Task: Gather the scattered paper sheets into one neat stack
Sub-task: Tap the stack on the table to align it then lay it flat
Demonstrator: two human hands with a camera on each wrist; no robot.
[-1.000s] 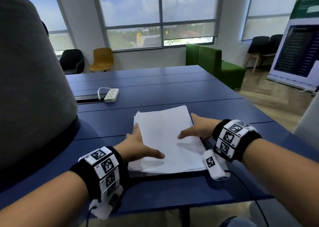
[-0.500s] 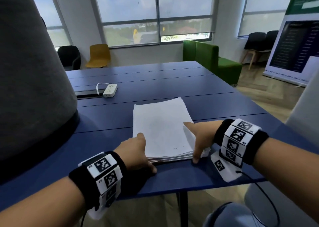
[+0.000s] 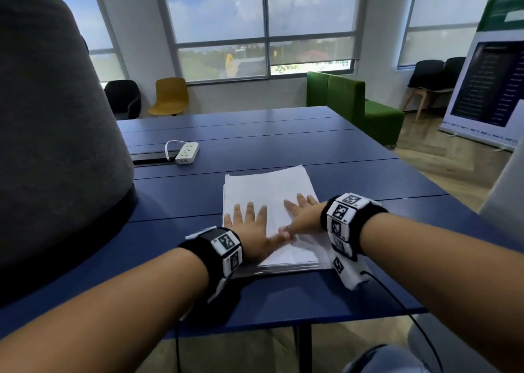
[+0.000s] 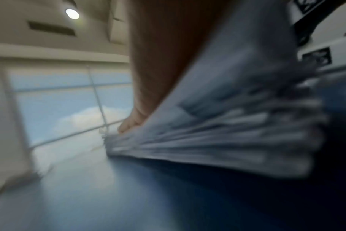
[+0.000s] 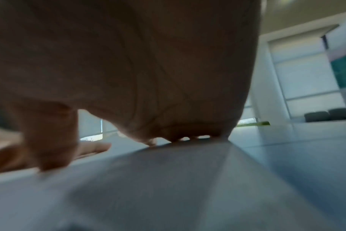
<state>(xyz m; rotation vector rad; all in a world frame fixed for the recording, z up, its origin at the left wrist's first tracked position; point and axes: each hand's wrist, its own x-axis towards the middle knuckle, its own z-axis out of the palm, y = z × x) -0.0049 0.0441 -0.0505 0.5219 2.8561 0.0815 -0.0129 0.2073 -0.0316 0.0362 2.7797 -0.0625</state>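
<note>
A stack of white paper sheets (image 3: 269, 191) lies on the blue table (image 3: 283, 148) in front of me. My left hand (image 3: 251, 225) lies flat on the stack's left half, fingers straight and spread. My right hand (image 3: 302, 214) lies flat on the right half, fingers straight. The two thumbs touch near the middle of the stack. In the left wrist view the stack's layered edge (image 4: 217, 145) shows blurred under the left hand (image 4: 148, 81). In the right wrist view the right hand (image 5: 128, 70) presses on the top sheet (image 5: 168, 179).
A white power strip (image 3: 187, 152) with its cord lies on the table at the back left, beside a dark cable slot (image 3: 150, 160). A large grey rounded object (image 3: 54, 134) fills the left. The table's near edge (image 3: 312, 320) runs just below my wrists.
Both hands left the stack's near corners and sides and now lie flat on top of it. The stack looks squarer than a second ago.
</note>
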